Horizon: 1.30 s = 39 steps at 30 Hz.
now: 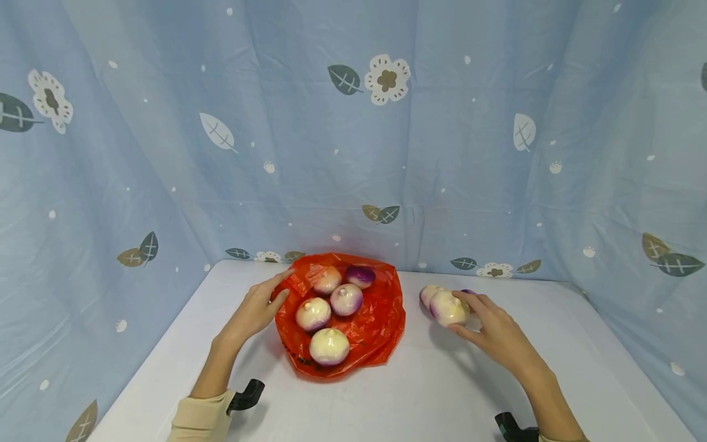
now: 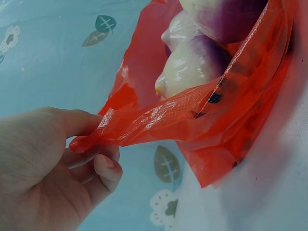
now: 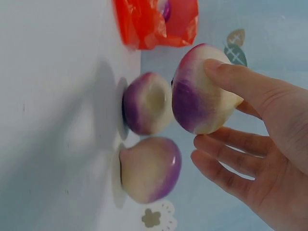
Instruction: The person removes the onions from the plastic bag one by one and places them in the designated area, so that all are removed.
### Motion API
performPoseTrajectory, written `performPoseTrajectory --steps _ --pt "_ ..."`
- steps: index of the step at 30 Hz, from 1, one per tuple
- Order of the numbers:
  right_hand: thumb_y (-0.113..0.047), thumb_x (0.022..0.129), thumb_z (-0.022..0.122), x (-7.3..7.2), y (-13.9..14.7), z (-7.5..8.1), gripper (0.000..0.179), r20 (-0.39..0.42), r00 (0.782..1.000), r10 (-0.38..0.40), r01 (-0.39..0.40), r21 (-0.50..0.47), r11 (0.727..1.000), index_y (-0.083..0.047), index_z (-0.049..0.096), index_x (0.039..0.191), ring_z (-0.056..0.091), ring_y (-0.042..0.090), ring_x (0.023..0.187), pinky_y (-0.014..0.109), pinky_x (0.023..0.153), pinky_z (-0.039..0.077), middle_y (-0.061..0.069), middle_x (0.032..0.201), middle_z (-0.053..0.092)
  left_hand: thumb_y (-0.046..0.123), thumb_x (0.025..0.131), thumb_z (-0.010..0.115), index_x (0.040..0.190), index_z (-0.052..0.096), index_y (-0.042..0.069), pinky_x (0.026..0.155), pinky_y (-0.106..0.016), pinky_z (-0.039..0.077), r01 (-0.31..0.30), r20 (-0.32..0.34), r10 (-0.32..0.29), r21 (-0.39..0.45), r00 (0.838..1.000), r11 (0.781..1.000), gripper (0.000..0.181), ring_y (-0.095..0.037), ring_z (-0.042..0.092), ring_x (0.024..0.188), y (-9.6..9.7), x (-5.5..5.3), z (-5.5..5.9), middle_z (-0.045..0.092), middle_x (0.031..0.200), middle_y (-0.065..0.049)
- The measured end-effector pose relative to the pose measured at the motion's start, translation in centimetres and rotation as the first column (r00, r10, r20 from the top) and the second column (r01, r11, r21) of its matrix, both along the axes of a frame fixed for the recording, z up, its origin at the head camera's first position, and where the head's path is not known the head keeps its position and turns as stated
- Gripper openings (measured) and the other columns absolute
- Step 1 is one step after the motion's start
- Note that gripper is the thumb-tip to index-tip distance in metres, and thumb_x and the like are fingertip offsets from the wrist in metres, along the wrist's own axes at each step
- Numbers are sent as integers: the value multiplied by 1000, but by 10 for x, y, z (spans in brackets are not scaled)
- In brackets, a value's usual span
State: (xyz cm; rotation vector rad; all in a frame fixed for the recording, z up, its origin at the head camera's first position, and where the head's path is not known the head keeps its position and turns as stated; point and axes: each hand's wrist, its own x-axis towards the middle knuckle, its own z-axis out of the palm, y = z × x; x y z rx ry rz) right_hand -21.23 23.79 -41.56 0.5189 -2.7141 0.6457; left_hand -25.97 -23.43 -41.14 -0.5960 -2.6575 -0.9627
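Bagging seems underway: the left hand pinches the bag; the right hand, fingers curved, grips an onion probably needing carrying over.

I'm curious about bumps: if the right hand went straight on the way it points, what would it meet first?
Leading with its held vegetable, the right hand would probably meet the resting vegetable nearer the red bag first; depth is unclear, so it might pass above.

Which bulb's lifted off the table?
The bulb held in the right hand; two others rest on the white table, and five more lie in the red bag.
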Motion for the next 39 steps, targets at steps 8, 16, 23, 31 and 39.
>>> performPoseTrajectory --steps 8,16,23,31,39 --pt "-32 80 81 3 15 0 64 -33 999 -7 8 17 1000 -14 55 135 61 22 90 36 66 55 10 110 65 7 97 57 144 48 6 101 -55 48 -1 5 1 3 1000 1000 47 -37 58 125 -1 1 0 56 141 -18" --pt "-30 80 81 3 26 3 63 -37 999 -27 27 -4 1000 -13 55 135 64 25 91 43 68 55 11 108 65 6 97 58 143 49 5 101 -54 48 -10 -6 10 -3 1000 1000 48 -38 57 125 -2 1 0 55 141 -19" --pt "-29 79 82 4 36 1 63 -80 996 -44 45 4 999 -12 55 133 68 31 92 37 63 55 13 108 66 6 97 58 144 49 6 101 -55 48 -7 -5 7 -2 1000 1000 47 -38 58 125 -1 2 0 56 141 -19" --pt "-31 81 80 10 45 11 63 -62 995 -81 81 -12 997 -13 53 135 69 32 90 27 57 51 18 109 64 7 98 57 144 48 7 102 -54 48 -12 19 12 -1 1000 1000 48 -37 56 127 -2 1 -1 55 142 -18" --pt "-29 80 81 7 61 8 65 -98 990 -99 96 -33 995 -9 53 136 68 40 94 36 60 56 22 114 63 7 98 57 145 48 7 101 -54 49 -9 24 8 6 1000 1000 48 -37 57 126 -1 1 0 55 142 -18"
